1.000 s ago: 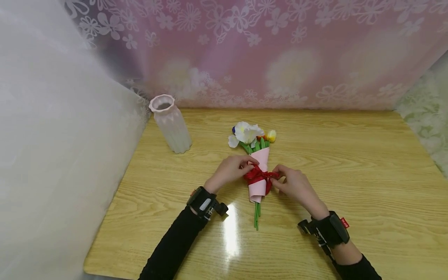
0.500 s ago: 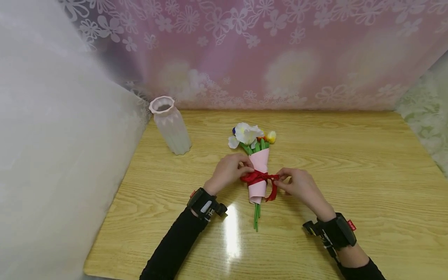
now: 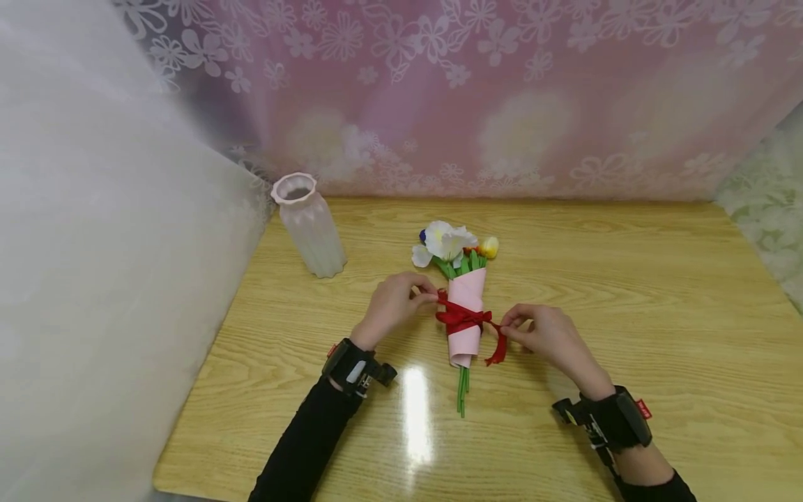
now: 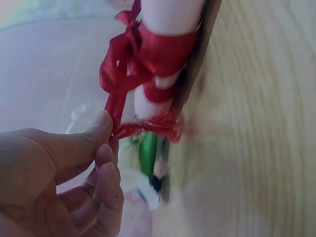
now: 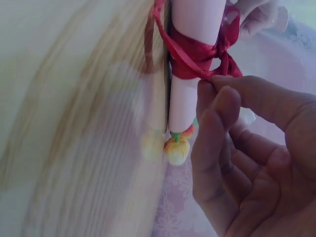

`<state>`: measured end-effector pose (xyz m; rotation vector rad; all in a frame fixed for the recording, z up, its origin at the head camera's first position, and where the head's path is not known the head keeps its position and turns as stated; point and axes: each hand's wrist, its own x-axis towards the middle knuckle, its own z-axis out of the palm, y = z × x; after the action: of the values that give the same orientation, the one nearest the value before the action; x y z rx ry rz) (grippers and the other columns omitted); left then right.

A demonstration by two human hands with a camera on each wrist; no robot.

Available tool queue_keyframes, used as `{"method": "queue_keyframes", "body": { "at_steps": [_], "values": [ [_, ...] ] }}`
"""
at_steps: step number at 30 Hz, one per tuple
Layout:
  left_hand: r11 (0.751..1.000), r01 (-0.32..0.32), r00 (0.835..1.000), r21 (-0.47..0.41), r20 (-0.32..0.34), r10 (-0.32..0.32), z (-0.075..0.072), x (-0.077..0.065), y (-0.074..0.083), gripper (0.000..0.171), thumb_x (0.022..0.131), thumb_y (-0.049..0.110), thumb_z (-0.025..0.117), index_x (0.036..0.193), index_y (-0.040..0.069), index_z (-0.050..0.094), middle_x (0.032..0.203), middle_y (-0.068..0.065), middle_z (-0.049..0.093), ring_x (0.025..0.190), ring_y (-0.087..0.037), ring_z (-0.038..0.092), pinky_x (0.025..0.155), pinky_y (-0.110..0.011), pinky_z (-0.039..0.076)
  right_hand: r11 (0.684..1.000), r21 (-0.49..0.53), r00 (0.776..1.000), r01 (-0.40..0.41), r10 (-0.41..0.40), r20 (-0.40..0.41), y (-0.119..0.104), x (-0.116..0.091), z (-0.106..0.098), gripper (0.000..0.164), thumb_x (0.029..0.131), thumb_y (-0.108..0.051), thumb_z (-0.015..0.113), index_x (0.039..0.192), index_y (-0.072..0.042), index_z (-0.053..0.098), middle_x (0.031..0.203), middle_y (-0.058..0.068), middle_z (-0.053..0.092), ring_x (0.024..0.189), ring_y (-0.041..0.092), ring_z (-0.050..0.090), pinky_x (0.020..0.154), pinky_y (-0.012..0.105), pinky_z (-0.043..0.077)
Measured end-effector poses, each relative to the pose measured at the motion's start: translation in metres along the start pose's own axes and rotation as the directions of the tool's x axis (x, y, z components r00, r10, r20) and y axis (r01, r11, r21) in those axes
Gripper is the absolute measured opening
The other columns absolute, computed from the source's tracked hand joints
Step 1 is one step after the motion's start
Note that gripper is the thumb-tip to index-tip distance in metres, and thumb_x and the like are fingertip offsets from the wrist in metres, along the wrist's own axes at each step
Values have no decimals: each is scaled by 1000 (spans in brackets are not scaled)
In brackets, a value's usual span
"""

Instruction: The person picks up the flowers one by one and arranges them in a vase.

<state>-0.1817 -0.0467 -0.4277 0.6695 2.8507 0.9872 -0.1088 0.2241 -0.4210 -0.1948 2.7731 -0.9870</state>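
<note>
A bouquet of flowers (image 3: pixel 448 242) lies on the table, its green stems (image 3: pixel 463 390) sticking out below a pink paper wrap (image 3: pixel 467 286). Round the wrap goes a red ribbon (image 3: pixel 460 317), knotted with loops at the front. My left hand (image 3: pixel 396 305) pinches one part of the ribbon between thumb and forefinger, left of the bouquet; in the left wrist view a frayed ribbon end (image 4: pixel 158 126) hangs past those fingertips. On the other side my right hand (image 3: pixel 548 339) pinches another part, with a loose tail dangling below its fingertips.
A pale pink, ribbed vase (image 3: pixel 311 230) with a scalloped rim stands at the table's back left. Behind the wooden table (image 3: pixel 627 293) hangs a pink flowered curtain (image 3: pixel 439 104). A white sheet (image 3: pixel 113 244) covers the left side.
Both hands have drawn apart, left hand leftward and right hand to the right and slightly down. The ribbon is stretched out sideways, and a tail now hangs at the right.
</note>
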Motion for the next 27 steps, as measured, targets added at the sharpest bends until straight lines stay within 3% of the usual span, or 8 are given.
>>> {"method": "queue_keyframes", "body": {
  "at_steps": [6, 13, 20, 27],
  "values": [
    [997, 79, 996, 0, -48, -79, -15, -9, -15, 12, 93, 27, 74, 96, 16, 77, 100, -2, 73, 75, -14, 66, 60, -25, 48, 999, 4, 999, -36, 35, 14, 9, -3, -7, 10, 95, -20, 72, 99, -10, 73, 88, 3, 70, 57, 17, 64, 53, 30, 48],
    [992, 124, 987, -14, -104, -125, -29, -30, -36, 11, 95, 25, 72, 95, 15, 76, 96, -4, 71, 72, -17, 66, 59, -28, 50, 999, -11, 999, -39, 39, -16, 23, -10, -20, 14, 96, -21, 71, 101, -8, 72, 89, 5, 70, 57, 18, 63, 53, 29, 47],
    [985, 170, 980, -29, -98, -172, -40, -46, -51, 11, 95, 24, 71, 96, 14, 75, 93, -4, 72, 64, -14, 62, 56, -28, 45, 997, -1, 996, -79, 79, -47, 46, -19, -38, 22, 99, -25, 67, 108, -5, 69, 96, 11, 70, 61, 19, 65, 54, 30, 49],
    [984, 171, 983, -39, -61, -173, -43, -50, -58, 12, 95, 24, 72, 96, 13, 76, 95, -6, 73, 65, -15, 64, 57, -28, 48, 988, -45, 985, -149, 144, -93, 73, -28, -56, 26, 103, -25, 61, 111, -1, 66, 91, 13, 71, 62, 20, 66, 53, 31, 46]
  ]
}}
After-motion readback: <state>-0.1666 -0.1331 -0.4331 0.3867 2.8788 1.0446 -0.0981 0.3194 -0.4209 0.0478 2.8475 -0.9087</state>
